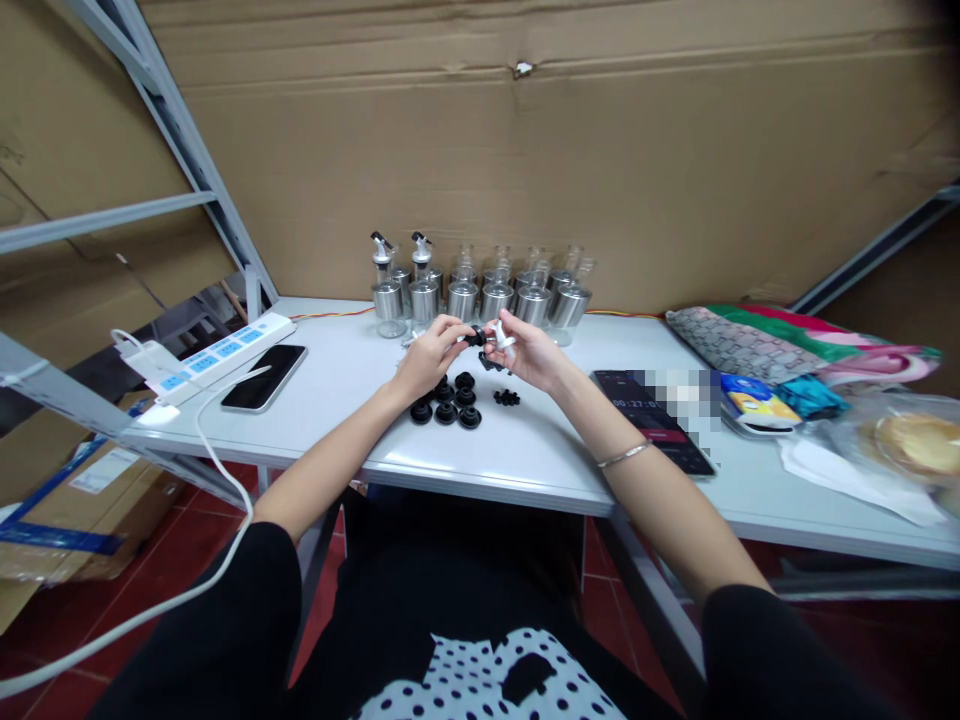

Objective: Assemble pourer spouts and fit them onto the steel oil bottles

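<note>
Between finger and thumb, my left hand (433,355) grips a black stopper (475,337). Close beside it, my right hand (531,352) is closed on a white pour spout (502,337). Whether the two parts touch is hard to make out. Below my left hand several black stoppers (445,412) lie grouped on the table. A small pile of little black pieces (507,398) lies to their right, and more dark pieces are partly hidden under my right hand. Behind my hands stand several glass bottles with metal sleeves (497,300); two at the left carry pour spouts (421,250).
On the left of the table (352,375) are a power strip (225,355), a phone (265,378) and a white cable (225,460). At the right lie a phone with a timer (656,420), snack packets (759,402), folded cloth (787,345) and wrapped food (919,440). Cardboard (420,130) stands behind.
</note>
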Motion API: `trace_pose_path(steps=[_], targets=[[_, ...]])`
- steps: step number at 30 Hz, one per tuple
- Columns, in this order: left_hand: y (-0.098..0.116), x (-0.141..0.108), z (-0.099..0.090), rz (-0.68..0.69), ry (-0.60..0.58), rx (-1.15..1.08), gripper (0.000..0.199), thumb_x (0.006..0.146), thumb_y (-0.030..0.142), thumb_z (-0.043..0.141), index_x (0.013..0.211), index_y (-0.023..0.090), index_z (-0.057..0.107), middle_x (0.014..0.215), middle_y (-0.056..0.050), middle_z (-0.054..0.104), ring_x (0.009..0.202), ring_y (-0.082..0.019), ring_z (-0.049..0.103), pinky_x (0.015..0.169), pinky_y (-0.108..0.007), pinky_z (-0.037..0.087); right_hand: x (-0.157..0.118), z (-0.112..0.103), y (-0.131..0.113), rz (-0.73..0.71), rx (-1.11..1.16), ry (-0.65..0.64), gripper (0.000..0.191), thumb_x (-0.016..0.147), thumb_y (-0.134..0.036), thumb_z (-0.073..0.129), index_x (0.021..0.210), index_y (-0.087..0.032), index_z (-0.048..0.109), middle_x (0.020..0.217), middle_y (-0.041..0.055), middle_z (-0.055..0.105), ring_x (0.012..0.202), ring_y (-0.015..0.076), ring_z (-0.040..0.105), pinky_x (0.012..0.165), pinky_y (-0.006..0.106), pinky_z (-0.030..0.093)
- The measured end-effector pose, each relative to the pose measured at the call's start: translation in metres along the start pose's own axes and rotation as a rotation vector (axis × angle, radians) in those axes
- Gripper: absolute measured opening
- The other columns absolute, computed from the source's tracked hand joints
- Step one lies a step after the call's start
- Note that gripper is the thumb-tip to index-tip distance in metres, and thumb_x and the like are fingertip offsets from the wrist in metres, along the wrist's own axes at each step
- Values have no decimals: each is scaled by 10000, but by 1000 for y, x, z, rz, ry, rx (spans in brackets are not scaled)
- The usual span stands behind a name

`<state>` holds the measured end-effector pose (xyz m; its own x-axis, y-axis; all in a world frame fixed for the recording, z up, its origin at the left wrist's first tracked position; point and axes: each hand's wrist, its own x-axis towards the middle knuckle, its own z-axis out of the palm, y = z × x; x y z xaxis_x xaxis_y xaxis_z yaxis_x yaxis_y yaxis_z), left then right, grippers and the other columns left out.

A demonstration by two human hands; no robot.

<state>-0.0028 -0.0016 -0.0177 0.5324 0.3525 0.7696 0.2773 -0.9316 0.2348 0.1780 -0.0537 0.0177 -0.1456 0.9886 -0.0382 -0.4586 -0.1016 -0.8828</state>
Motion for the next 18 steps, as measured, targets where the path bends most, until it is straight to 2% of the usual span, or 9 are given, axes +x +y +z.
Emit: trace_pose_path(steps=[7,13,18], targets=[[3,0,1,16,-11,-18,150,944,229,464,1059,173,544,1020,-64,576,763,-112,587,713,-233,492,-2,0,0,-32,-91,-8,288,856,-418,612,708,-173,644,656,-27,580,572,87,561,556,219,509],[5,0,2,20,1,-23,145,950,250,451,1060,172,504,997,-56,570,721,-101,577,698,-234,486,-1,-3,0,-181,-78,25,204,745,-404,724,752,-218,640,740,-49,575,630,78,499,556,191,452],[7,-1,3,36,-27,-27,152,954,268,450,1063,173,498,978,-50,567,743,-112,587,705,-238,485,1,-2,0,-233,3,41,182,806,-412,664,787,-236,624,733,-44,592,657,87,547,624,204,478]])
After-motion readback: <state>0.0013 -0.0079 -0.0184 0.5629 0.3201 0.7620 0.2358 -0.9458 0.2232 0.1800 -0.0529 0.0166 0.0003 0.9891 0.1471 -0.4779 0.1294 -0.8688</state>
